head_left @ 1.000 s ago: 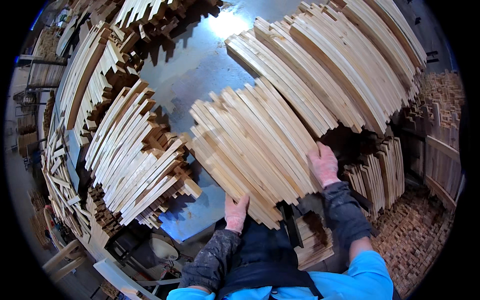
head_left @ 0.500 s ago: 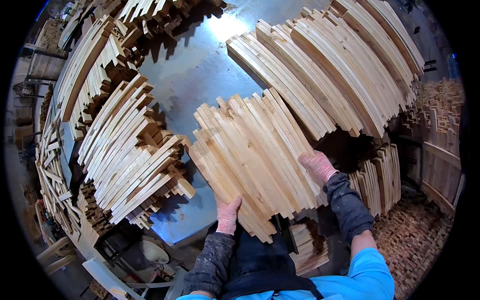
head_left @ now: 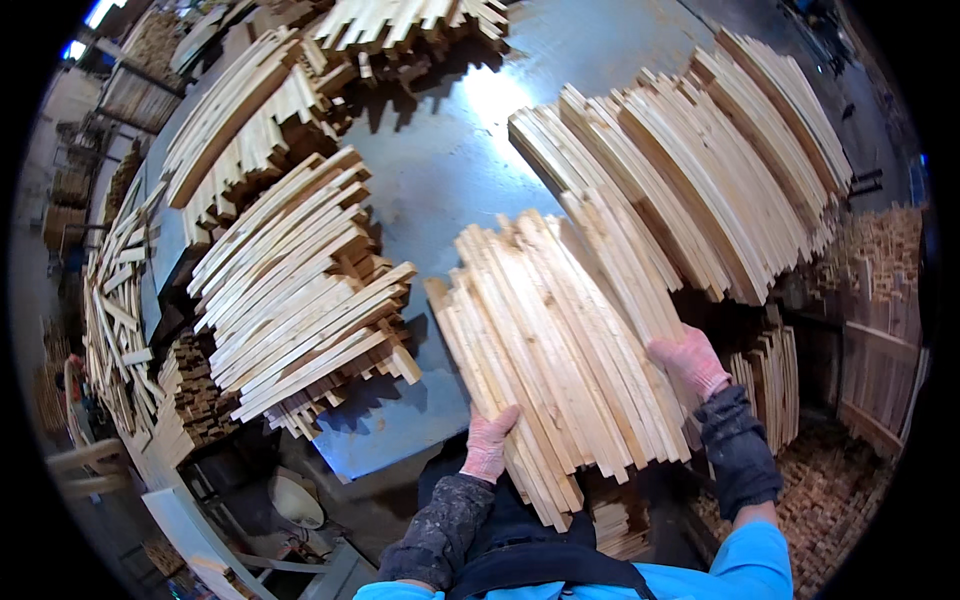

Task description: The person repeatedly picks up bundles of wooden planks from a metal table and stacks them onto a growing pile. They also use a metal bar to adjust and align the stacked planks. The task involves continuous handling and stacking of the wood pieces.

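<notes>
Between my two gloved hands lies a wide row of pale wooden strips point(head_left: 560, 350), side by side, with uneven ends toward me. My left hand point(head_left: 489, 443) wraps round the near left edge of the row, thumb on top. At its right edge my right hand point(head_left: 690, 361) grips the outer strips, fingers closed round the side. A few strips on the right point(head_left: 630, 265) stand slightly apart from the others, with a gap between. The row overhangs the near edge of the blue-grey metal table point(head_left: 440, 160). What supports it underneath is hidden.
A neat bank of strips point(head_left: 690, 170) stands at the far right. Loose stacked strips point(head_left: 300, 290) lie on the left, with more piles point(head_left: 400, 25) behind. Below right are a bundle of strips point(head_left: 770, 385) and many stacked wood ends point(head_left: 830, 500). A grey metal frame point(head_left: 215, 545) stands lower left.
In the picture, the held row and both hands have shifted right and slightly down; the whole scene has shifted too. A gap has opened between the right-hand strips and the others.
</notes>
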Action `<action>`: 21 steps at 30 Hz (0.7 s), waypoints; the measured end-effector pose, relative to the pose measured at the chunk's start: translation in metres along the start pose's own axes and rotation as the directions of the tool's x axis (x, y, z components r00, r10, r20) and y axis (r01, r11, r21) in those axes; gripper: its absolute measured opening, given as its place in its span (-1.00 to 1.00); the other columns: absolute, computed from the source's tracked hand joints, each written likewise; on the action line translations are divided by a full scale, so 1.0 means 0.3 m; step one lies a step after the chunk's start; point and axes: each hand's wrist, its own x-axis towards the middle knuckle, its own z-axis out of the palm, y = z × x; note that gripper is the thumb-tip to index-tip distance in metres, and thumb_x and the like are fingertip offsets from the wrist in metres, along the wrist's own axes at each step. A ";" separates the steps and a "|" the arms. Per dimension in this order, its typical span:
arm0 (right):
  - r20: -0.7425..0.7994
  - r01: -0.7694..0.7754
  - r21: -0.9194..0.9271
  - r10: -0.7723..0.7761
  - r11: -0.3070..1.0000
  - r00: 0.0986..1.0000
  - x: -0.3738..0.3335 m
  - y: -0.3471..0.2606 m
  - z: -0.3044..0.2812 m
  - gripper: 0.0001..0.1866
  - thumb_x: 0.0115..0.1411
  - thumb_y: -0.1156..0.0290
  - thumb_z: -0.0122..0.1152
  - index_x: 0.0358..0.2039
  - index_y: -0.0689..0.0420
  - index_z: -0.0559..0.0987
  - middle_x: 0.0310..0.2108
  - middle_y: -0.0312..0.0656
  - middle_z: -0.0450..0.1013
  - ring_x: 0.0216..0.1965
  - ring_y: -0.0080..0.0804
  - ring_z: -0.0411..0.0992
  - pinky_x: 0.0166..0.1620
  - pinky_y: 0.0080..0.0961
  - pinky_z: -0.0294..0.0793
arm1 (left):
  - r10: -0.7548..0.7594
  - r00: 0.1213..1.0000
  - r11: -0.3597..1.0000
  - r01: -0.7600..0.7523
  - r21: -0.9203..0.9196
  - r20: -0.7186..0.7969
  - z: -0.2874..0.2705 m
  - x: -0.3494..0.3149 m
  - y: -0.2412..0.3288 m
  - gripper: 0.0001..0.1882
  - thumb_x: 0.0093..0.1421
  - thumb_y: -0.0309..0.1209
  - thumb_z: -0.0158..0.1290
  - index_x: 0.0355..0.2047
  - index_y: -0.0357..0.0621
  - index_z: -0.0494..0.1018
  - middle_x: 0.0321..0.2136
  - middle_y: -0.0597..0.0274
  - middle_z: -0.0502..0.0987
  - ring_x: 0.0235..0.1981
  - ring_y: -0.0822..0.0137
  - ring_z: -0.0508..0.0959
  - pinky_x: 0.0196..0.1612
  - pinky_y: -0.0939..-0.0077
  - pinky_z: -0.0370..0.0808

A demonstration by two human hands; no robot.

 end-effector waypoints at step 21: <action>-0.154 0.715 -0.114 -0.724 0.689 0.673 -0.363 -0.374 -0.134 -0.22 0.35 -0.15 0.35 0.21 0.32 0.43 0.03 -0.12 0.52 -0.01 -0.32 0.48 0.11 -0.34 0.45 | 0.594 0.762 0.804 -0.549 -0.227 0.260 0.040 -0.278 0.630 0.09 0.16 -0.32 0.48 0.56 -0.07 0.05 0.29 0.13 0.46 0.28 0.27 0.46 0.36 0.28 0.40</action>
